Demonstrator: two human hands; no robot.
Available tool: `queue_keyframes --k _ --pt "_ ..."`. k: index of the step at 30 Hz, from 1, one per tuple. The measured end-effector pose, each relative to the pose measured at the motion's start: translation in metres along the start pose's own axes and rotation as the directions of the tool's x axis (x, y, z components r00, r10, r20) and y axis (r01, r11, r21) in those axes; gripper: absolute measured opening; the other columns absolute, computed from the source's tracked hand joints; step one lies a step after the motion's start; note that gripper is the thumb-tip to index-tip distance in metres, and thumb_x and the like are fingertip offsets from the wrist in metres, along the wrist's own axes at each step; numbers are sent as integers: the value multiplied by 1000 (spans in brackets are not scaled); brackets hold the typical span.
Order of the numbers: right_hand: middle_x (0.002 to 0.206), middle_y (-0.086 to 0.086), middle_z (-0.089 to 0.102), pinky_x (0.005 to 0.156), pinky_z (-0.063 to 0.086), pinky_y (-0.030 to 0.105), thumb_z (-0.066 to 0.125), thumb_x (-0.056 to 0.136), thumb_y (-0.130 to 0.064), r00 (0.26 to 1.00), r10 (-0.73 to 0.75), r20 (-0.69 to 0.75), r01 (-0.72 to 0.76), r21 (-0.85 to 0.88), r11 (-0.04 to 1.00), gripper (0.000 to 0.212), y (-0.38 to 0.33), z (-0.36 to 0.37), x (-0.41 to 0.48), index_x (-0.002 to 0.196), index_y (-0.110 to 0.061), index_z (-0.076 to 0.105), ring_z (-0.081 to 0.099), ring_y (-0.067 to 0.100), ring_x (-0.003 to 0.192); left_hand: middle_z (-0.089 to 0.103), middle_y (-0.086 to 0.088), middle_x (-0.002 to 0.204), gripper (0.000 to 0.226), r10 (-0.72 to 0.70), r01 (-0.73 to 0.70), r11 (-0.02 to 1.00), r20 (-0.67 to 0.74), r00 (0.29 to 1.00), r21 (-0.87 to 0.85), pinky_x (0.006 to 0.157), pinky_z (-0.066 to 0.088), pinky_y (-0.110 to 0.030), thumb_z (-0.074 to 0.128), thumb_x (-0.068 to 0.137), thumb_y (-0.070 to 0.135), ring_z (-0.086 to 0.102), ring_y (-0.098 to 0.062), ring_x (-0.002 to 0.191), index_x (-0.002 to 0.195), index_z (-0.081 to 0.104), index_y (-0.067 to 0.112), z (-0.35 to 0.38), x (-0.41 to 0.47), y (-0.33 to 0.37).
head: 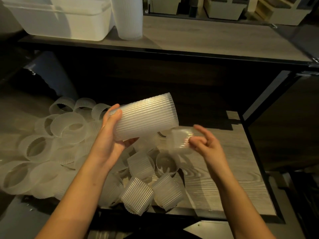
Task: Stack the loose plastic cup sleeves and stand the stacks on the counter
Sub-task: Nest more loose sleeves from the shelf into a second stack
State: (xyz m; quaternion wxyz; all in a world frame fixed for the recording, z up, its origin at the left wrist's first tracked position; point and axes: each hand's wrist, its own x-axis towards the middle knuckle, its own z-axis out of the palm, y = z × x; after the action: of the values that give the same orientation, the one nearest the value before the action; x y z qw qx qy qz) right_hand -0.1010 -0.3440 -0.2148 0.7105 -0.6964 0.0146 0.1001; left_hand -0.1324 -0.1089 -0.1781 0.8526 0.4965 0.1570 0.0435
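Translucent ribbed stack (146, 116) in left hand (110, 135) grip; right hand (205, 142) pinches one blurred sleeve (181, 140).

A grey wood-grain upper counter (215, 38) edged in black runs across the dim room, carrying a white translucent plastic storage bin (69, 19) at its left end. Below it, a lower grey wood-grain shelf (233, 169) sits in a black metal frame (259, 157), backed by a dark brown panel (172, 78) lost in shadow. Warm, low light falls from above, while pale boxy containers (224, 7) line the far side behind the counter.
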Motion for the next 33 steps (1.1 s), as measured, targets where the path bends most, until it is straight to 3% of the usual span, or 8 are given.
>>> queue_keyframes --k 3,5,10,20,25,28,31,33 --pt "90 -6 73 87 49 27 58 86 -18 969 -169 -182 186 79 979 38 -25 -9 -1 121 -27 46 66 9 97 46 -5 121 44 -5 5 1000 0 1000 -7 69 53 -37 57 73 37 49 -26 109 116 48 34 -1 0 -1" --pt "91 -6 72 85 50 23 59 82 -22 937 -262 -231 299 145 943 34 -42 -8 -5 114 -27 51 66 9 97 46 -4 120 44 -9 9 1000 6 1000 -6 69 53 -37 57 72 38 50 -25 108 115 48 34 0 0 -2" --pt "91 -10 71 82 51 19 54 81 -18 898 -428 -103 437 100 894 30 -54 9 -13 111 -23 55 66 7 92 47 -4 120 43 -14 14 1000 15 1000 4 69 53 -36 57 71 38 50 -25 108 114 49 35 3 -1 -4" --pt "98 -5 66 82 51 19 53 88 -8 906 -412 -101 417 37 908 27 -48 16 -4 111 -23 56 64 6 94 46 -2 116 52 -11 10 999 15 1000 46 68 55 -35 56 72 37 51 -23 103 123 46 34 4 -3 -4" --pt "98 -4 65 81 50 17 52 88 -1 912 -409 -21 410 48 911 30 -42 26 -4 111 -19 54 64 4 92 45 -3 117 59 -7 6 998 9 1000 61 72 56 -36 56 72 37 51 -24 104 129 43 32 9 -2 -6" --pt "106 -8 60 83 49 15 51 90 -6 903 -427 54 425 41 904 28 -37 36 -10 112 -24 53 60 -1 98 46 -3 117 58 -12 12 999 7 1000 38 71 57 -35 56 72 36 52 -24 104 128 44 32 10 -2 -5" --pt "109 -9 60 87 49 20 47 92 -18 911 -409 -52 411 41 911 24 -29 30 -7 112 -29 52 58 4 105 46 -4 119 58 -15 14 999 8 1000 33 71 56 -35 57 71 37 51 -25 107 128 44 32 8 -2 -4" --pt "108 -11 55 83 48 23 51 91 -20 929 -344 -135 329 -123 936 24 -18 20 1 111 -33 51 56 7 102 46 -4 119 57 -12 12 1000 10 1000 21 71 55 -35 58 71 37 51 -24 106 127 45 33 6 -1 -3"
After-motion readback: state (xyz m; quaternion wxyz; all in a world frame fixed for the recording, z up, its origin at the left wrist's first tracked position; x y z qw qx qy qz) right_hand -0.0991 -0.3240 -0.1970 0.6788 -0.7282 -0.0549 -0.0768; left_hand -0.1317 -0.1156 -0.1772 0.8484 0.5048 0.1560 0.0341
